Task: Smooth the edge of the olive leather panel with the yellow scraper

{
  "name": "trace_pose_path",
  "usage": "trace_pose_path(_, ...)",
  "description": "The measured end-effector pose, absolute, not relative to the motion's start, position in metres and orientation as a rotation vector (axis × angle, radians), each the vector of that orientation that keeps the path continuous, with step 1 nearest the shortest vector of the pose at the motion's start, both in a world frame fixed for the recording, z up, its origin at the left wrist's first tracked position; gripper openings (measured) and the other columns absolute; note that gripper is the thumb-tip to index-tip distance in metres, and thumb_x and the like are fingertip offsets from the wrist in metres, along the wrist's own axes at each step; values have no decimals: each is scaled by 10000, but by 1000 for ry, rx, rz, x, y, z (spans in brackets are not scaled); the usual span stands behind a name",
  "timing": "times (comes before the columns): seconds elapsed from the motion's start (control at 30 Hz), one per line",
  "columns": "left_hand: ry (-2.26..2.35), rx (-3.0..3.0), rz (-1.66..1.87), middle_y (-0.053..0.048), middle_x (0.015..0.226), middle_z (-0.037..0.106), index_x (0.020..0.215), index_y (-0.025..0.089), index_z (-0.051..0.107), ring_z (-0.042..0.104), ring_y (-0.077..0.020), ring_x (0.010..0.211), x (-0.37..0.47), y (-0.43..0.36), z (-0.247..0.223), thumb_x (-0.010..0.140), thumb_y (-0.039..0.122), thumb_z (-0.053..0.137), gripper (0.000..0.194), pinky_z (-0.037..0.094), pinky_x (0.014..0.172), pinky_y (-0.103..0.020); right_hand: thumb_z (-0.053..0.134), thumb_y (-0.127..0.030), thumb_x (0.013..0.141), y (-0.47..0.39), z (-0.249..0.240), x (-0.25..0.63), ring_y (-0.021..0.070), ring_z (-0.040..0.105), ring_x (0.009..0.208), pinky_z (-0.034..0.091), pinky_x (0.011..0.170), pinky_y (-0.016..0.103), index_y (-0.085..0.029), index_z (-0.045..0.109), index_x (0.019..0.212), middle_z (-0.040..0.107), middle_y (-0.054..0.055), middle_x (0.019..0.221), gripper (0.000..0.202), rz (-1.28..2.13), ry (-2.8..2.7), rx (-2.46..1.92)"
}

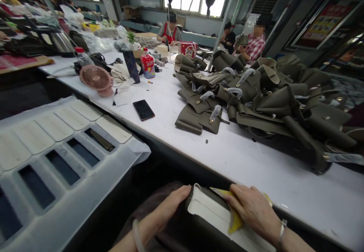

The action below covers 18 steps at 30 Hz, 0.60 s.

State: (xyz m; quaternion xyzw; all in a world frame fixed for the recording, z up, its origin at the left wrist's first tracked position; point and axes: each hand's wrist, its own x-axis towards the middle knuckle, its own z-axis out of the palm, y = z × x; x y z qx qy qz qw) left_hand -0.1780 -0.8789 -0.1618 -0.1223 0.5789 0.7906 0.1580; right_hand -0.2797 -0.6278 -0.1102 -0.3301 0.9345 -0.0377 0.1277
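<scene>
A dark bag piece (204, 226) with a white panel (212, 209) rests at the front edge of the table, low in the view. Its left end is in the grip of my left hand (172, 205), whose fingertips are partly hidden behind it. Over the white panel, my right hand (253, 211) is closed on a yellow cloth (235, 221). The cloth's lower corner lies against the panel, and another corner sticks out to the left past the fingers. Below the bag piece is dark fabric (148, 206).
A heap of olive-green bags (256, 88) covers the table's right side. On the white table (167, 107) lie a phone (143, 110), a pink fan (96, 79) and a red package (148, 65). A plastic-covered rack with slots (93, 172) stands left. Several people work behind.
</scene>
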Motion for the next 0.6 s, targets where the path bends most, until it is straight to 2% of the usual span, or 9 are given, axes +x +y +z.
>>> trace_pose_path(0.1, 1750, -352, 2255, -57, 1207, 689, 1181, 178, 674, 583, -229, 1174, -180, -881, -165, 903, 483, 552, 431, 412, 1052, -333, 320, -353, 1043, -657, -111, -288, 219, 635, 689, 308, 686, 346, -225, 524, 781, 674, 8, 737, 357, -101, 2791, -1026)
trace_pose_path(0.27, 1978, -281, 2183, -59, 1109, 724, 1137, 177, 709, 636, -226, 1045, -184, -884, -173, 903, 449, 568, 385, 470, 941, -300, 283, -359, 1055, -709, -117, -303, 191, 616, 688, 265, 697, 341, -214, 548, 778, 682, 13, 741, 410, -134, 2749, -1251)
trace_pose_path(0.43, 1931, -302, 2219, -52, 1061, 725, 1119, 182, 720, 624, -227, 1047, -181, -883, -178, 912, 437, 561, 365, 452, 976, -317, 291, -373, 1048, -735, -123, -317, 177, 567, 662, 233, 702, 349, -218, 559, 755, 655, 7, 702, 426, -163, 2610, -1539)
trace_pose_path(0.5, 1853, -352, 2320, -53, 1071, 717, 1210, 188, 662, 615, -224, 1075, -179, -880, -181, 903, 422, 586, 393, 441, 992, -320, 291, -378, 1047, -739, -125, -322, 174, 551, 647, 224, 699, 356, -219, 558, 751, 646, 5, 690, 430, -170, 2559, -1629)
trace_pose_path(0.6, 1703, -494, 2442, -55, 1015, 725, 1433, 200, 424, 640, -215, 1020, -174, -873, -184, 881, 414, 627, 626, 471, 941, -330, 289, -385, 1047, -745, -126, -328, 169, 527, 627, 214, 691, 364, -218, 550, 742, 629, 5, 671, 435, -171, 2482, -1749)
